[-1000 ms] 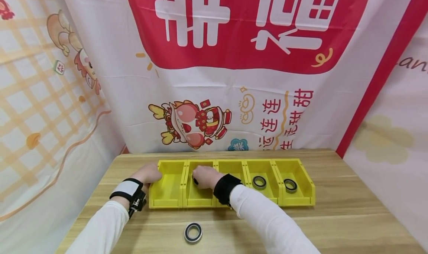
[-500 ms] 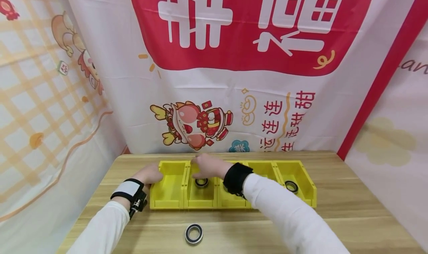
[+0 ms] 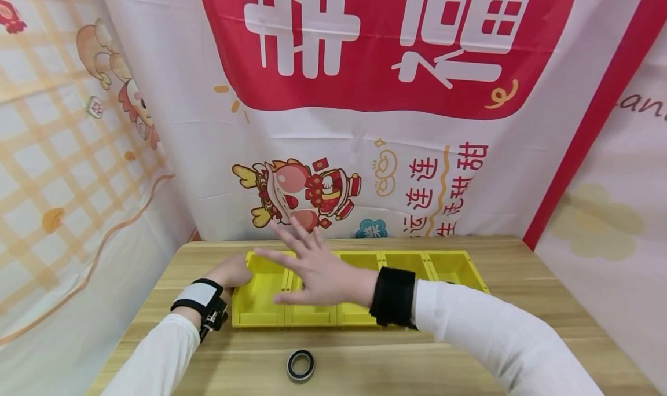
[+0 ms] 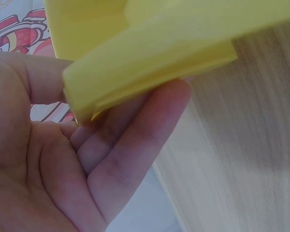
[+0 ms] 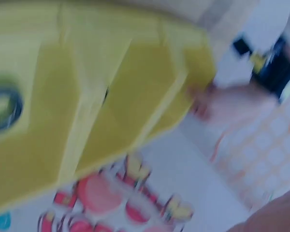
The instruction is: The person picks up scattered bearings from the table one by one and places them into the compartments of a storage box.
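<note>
A row of joined yellow bins stands on the wooden table. My left hand grips the outer side wall of the leftmost bin; in the left wrist view the thumb and fingers lie on either side of that yellow wall. My right hand hovers over the second bin from the left, fingers spread and holding nothing. It hides most of that bin and the bearing inside. One ball bearing lies flat on the table in front of the row. Another bearing shows inside a bin in the right wrist view.
The wooden table runs past both ends of the row. Behind it hangs a white cloth with red and cartoon prints. My right sleeve covers part of the right-hand bins.
My right hand has let go of a bearing in the second bin, lifted out and spread its fingers. My left hand has stayed on the leftmost bin's wall.
</note>
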### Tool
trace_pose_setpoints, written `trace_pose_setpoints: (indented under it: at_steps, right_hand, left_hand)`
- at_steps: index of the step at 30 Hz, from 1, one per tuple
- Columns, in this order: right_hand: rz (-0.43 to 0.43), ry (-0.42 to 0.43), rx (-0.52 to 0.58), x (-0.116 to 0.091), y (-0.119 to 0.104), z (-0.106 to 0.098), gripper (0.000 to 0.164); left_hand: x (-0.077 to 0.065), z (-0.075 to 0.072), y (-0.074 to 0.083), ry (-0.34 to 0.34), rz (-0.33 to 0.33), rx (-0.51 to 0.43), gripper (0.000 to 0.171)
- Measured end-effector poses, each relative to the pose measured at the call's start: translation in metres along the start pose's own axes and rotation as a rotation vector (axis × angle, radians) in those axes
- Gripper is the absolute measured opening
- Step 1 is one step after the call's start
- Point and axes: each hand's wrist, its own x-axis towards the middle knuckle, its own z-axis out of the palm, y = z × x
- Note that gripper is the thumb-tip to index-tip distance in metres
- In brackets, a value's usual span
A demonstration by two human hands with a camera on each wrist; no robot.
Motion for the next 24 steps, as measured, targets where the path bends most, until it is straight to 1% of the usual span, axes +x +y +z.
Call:
trace_pose_setpoints:
  at_steps: [2,6,8,11,14,16,20,24]
  right_hand:
    - [-0.038,-0.004,-0.016,-0.008,-0.013,0.009,0.085]
    - [-0.142,-0.038,-0.108,-0.028,-0.032,0.035,0.086]
    - [-0.190,-0.079,-0.126,-0.038,-0.037,0.050,0.086]
    - [-0.239,-0.181,-0.112,-0.051,-0.040,0.070,0.085]
    - [-0.258,-0.293,-0.079,-0.059,-0.039,0.085,0.083]
    - [-0.269,-0.336,-0.073,-0.063,-0.037,0.095,0.083]
    - [-0.283,-0.353,-0.065,-0.068,-0.034,0.112,0.079]
    - [-0.284,-0.352,-0.036,-0.069,-0.033,0.123,0.075]
  left_hand:
    - [-0.002,0.000,0.002,0.000,0.006,-0.009,0.024]
    - [-0.005,0.001,0.004,-0.006,0.022,-0.047,0.021]
    - [-0.006,0.001,0.005,0.003,0.023,-0.038,0.022]
    - [-0.004,0.002,0.004,0.012,0.012,-0.022,0.024]
    - [-0.002,0.002,0.003,0.015,0.006,-0.004,0.023]
    - [-0.001,0.001,0.002,0.016,0.001,-0.002,0.024]
    - [-0.002,0.001,0.002,0.012,-0.002,0.006,0.025]
    - [-0.003,0.000,0.002,0.008,-0.013,0.007,0.027]
